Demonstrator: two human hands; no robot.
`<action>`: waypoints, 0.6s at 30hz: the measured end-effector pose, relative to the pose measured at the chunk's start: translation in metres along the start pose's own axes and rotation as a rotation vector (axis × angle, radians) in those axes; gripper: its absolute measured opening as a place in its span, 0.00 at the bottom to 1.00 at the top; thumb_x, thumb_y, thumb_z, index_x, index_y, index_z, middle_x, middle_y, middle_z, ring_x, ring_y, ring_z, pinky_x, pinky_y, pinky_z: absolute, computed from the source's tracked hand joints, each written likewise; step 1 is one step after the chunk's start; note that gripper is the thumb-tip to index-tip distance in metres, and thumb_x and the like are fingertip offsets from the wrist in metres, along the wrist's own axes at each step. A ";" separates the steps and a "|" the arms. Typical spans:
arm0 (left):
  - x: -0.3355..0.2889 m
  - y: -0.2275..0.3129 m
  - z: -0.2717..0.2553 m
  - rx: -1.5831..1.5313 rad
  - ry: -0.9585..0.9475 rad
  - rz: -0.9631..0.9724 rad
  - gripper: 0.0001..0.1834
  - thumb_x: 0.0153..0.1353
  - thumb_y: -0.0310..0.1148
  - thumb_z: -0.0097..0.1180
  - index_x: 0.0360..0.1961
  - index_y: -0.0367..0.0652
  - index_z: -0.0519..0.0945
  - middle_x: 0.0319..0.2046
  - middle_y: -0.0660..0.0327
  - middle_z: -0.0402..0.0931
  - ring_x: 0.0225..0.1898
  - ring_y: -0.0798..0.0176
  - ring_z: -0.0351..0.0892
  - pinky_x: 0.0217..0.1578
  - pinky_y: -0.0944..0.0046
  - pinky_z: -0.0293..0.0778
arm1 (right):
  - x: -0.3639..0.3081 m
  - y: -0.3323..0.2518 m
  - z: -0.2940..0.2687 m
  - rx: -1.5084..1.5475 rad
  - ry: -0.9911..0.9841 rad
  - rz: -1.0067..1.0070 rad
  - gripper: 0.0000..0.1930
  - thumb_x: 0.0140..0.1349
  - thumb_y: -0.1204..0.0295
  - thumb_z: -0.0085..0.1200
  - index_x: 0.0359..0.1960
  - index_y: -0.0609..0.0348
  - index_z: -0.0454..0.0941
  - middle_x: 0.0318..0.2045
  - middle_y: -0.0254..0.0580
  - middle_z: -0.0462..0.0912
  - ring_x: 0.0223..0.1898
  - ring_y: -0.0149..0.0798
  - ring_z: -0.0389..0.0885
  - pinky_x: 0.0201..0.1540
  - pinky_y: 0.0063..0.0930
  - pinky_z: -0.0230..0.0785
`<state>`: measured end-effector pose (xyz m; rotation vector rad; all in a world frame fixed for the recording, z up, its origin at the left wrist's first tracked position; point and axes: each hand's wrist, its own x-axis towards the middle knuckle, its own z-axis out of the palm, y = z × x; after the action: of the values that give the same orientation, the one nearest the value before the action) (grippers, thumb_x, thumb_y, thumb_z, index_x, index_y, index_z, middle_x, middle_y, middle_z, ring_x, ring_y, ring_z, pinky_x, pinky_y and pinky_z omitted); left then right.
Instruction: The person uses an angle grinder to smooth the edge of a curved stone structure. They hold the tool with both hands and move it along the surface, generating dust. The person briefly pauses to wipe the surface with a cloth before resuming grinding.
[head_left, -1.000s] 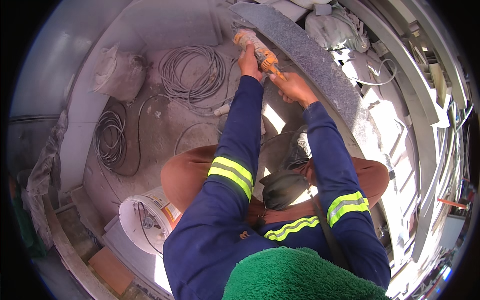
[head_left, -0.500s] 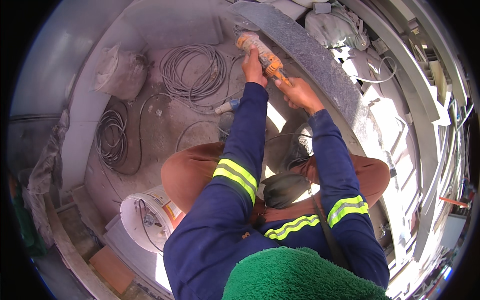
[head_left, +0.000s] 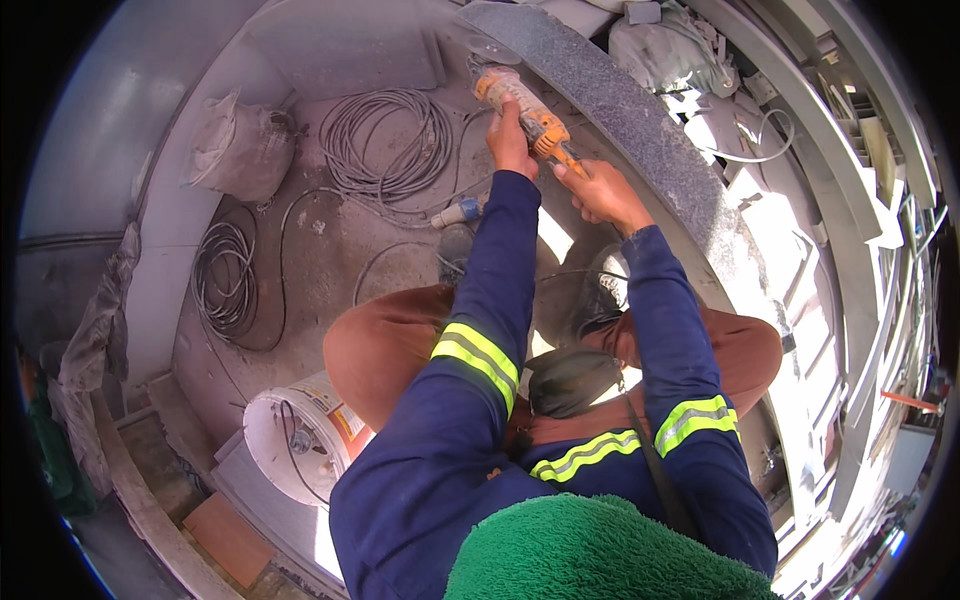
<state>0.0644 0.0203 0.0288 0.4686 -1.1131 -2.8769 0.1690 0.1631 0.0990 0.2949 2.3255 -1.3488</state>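
Both my hands grip an orange and grey angle grinder (head_left: 541, 127), held out ahead of me. My left hand (head_left: 512, 142) is wrapped round its body near the front. Farther back, my right hand (head_left: 603, 192) closes round its rear handle. The grinder's head is against or just beside the lower edge of a long dark speckled stone slab (head_left: 610, 100); dust or blur hides the disc, so I cannot tell if it touches.
Coiled grey cables (head_left: 388, 145) lie on the floor left of the grinder, near a blue and white plug connector (head_left: 458, 213). A dusty sack (head_left: 240, 150) stands against the left wall. By my left knee a white bucket (head_left: 275, 445) lies tilted. Offcuts and strips (head_left: 860, 200) crowd the right side.
My hands and the grinder have shifted very slightly to the right and down. The grip of both hands is the same.
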 end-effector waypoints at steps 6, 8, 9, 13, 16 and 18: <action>0.016 0.004 0.002 0.017 0.029 -0.006 0.27 0.77 0.48 0.60 0.64 0.35 0.77 0.48 0.57 0.83 0.45 0.60 0.87 0.46 0.56 0.84 | 0.019 -0.003 0.002 0.011 0.000 -0.027 0.29 0.73 0.43 0.57 0.37 0.64 0.78 0.23 0.39 0.81 0.19 0.33 0.81 0.22 0.31 0.71; 0.022 0.005 0.002 0.016 0.012 0.011 0.26 0.77 0.47 0.60 0.62 0.35 0.78 0.48 0.57 0.83 0.44 0.60 0.87 0.45 0.55 0.84 | 0.026 -0.006 0.002 0.007 0.005 -0.007 0.30 0.72 0.43 0.58 0.36 0.65 0.81 0.22 0.39 0.82 0.20 0.35 0.84 0.24 0.33 0.74; 0.025 0.005 0.003 0.030 0.018 -0.001 0.26 0.77 0.47 0.59 0.63 0.35 0.77 0.49 0.56 0.83 0.45 0.58 0.87 0.46 0.53 0.85 | 0.028 -0.007 0.002 0.017 0.005 -0.008 0.29 0.73 0.44 0.58 0.37 0.65 0.81 0.22 0.39 0.82 0.20 0.35 0.84 0.24 0.33 0.74; 0.037 0.005 0.002 0.044 0.016 0.011 0.27 0.77 0.46 0.59 0.64 0.34 0.76 0.50 0.56 0.83 0.46 0.56 0.88 0.46 0.50 0.86 | 0.037 -0.013 0.001 0.029 -0.012 -0.003 0.30 0.74 0.43 0.57 0.40 0.66 0.80 0.24 0.40 0.81 0.19 0.34 0.82 0.22 0.31 0.73; 0.041 0.005 0.003 0.041 0.009 0.004 0.26 0.77 0.46 0.59 0.63 0.35 0.76 0.49 0.57 0.83 0.45 0.57 0.88 0.44 0.50 0.87 | 0.039 -0.014 0.000 0.028 -0.016 0.000 0.30 0.74 0.43 0.57 0.40 0.66 0.80 0.25 0.41 0.81 0.19 0.33 0.81 0.21 0.31 0.72; 0.040 0.005 0.004 0.042 0.011 -0.007 0.25 0.77 0.46 0.59 0.63 0.35 0.77 0.48 0.57 0.83 0.45 0.58 0.88 0.44 0.50 0.87 | 0.040 -0.014 0.000 0.034 -0.018 0.000 0.30 0.74 0.43 0.57 0.40 0.66 0.80 0.25 0.41 0.81 0.19 0.33 0.80 0.21 0.30 0.72</action>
<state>0.0243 0.0137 0.0238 0.4898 -1.1748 -2.8580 0.1283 0.1546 0.0915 0.2918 2.2901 -1.3872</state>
